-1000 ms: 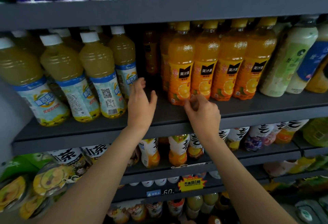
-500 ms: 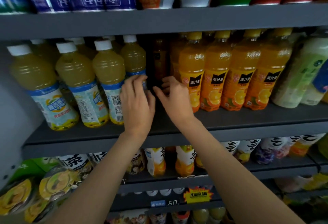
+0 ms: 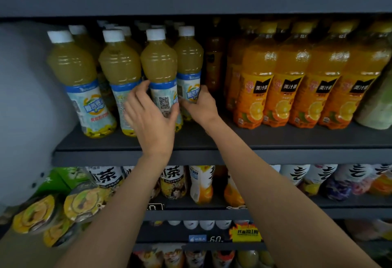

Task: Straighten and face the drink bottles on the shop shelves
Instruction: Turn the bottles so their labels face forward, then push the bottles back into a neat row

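Both hands moved left off orange row onto pale-juice bottles, middle shelf (image 3: 191,140). Left hand (image 3: 148,115) grips QR-label bottle (image 3: 161,81), back facing out; right hand (image 3: 200,105) grips neighbouring bottle (image 3: 188,59). Likely turning labels forward.

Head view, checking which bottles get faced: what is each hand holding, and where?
Left hand grips the white-capped yellow juice bottle with QR code at its label. Right hand grips the neighbouring white-capped yellow bottle at its label.
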Demonstrator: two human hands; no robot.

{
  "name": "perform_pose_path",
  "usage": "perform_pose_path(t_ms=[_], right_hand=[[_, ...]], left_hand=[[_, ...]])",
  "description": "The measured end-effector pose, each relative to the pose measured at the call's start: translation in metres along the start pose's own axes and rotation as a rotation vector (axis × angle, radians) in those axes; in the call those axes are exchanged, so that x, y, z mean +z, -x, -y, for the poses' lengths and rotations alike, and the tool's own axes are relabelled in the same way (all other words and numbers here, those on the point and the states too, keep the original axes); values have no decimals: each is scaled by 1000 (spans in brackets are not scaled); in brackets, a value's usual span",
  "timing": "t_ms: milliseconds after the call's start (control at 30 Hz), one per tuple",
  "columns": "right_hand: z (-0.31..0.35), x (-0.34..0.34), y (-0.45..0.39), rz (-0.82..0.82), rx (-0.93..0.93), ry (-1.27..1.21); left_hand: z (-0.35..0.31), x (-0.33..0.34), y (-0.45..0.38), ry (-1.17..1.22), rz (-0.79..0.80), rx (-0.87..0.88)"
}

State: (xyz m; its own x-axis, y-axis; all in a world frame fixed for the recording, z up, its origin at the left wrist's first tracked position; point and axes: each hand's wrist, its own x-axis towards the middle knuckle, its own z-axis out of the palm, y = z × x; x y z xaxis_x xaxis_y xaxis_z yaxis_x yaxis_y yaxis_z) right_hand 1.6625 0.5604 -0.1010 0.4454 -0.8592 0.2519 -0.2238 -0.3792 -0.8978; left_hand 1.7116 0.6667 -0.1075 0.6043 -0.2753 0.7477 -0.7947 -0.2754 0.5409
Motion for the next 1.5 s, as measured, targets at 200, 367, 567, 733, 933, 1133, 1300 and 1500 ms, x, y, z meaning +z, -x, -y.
perform_pose_path(t_ms=[200,367,567,733,933,1133,1300,1500], right_hand=[[-5,-25,18,-5,-16,27],[-5,-37,32,-80,-24,94],[-2,-40,37,51,-108,142],[2,-43,32,243,-132,111],[4,-57,20,371,-68,205],[3,-48,-15,-24,-33,208],[-1,-20,-58,-136,-127,233],[-6,-1,-98,-378,-22,517]], left_hand=[[2,13,0,-1,-42,-50],[-8,14,0,-43,-56,-106],[-30,10,13,146,-5,71],[-34,18,6,44,105,111],[-33,26,2,-18,83,127],[-32,36,-1,-9,51,92],[-25,43,-2,0,-13,91],[-22,49,-6,56,-51,28]])
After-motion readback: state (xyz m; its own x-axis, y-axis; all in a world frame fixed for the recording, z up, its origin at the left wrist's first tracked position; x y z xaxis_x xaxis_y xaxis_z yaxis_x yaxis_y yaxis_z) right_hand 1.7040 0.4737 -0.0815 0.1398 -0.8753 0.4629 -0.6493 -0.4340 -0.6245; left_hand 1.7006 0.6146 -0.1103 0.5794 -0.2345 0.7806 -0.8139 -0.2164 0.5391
